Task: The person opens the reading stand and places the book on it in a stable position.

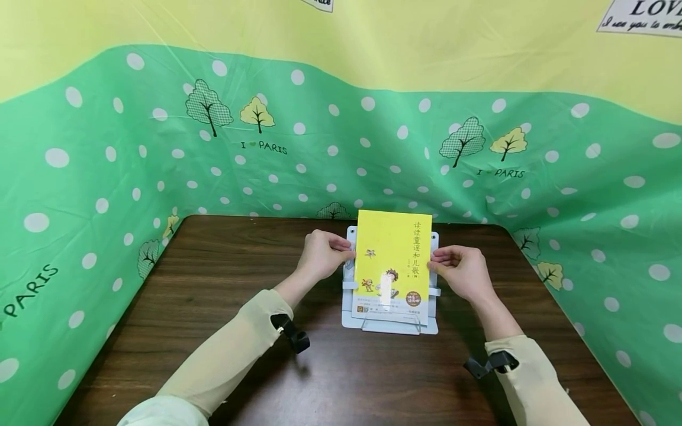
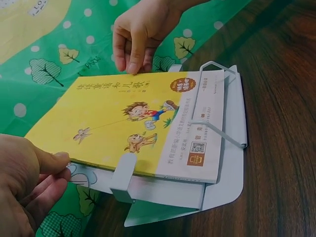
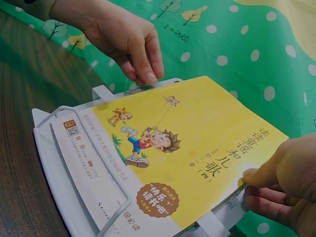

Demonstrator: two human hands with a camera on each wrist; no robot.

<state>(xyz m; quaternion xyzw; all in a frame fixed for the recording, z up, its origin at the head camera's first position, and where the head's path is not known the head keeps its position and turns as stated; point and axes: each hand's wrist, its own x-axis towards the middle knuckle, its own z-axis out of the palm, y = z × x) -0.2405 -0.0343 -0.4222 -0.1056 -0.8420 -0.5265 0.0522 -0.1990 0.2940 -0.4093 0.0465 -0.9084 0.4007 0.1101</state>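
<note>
A yellow children's book with a cartoon child and dog on its cover leans upright on a white book stand. With thumb and fingers, my left hand pinches the book's left edge. My right hand pinches the opposite edge, its thumb at the cover's border in the right wrist view. A wire holder crosses the white lower part of the cover. Near the left edge stands a white side clip, and its match is on the right.
The stand is on a dark wood table, towards its back edge. Behind and beside the table hangs a green and yellow printed cloth. Each forearm wears a sleeve with a black wrist strap.
</note>
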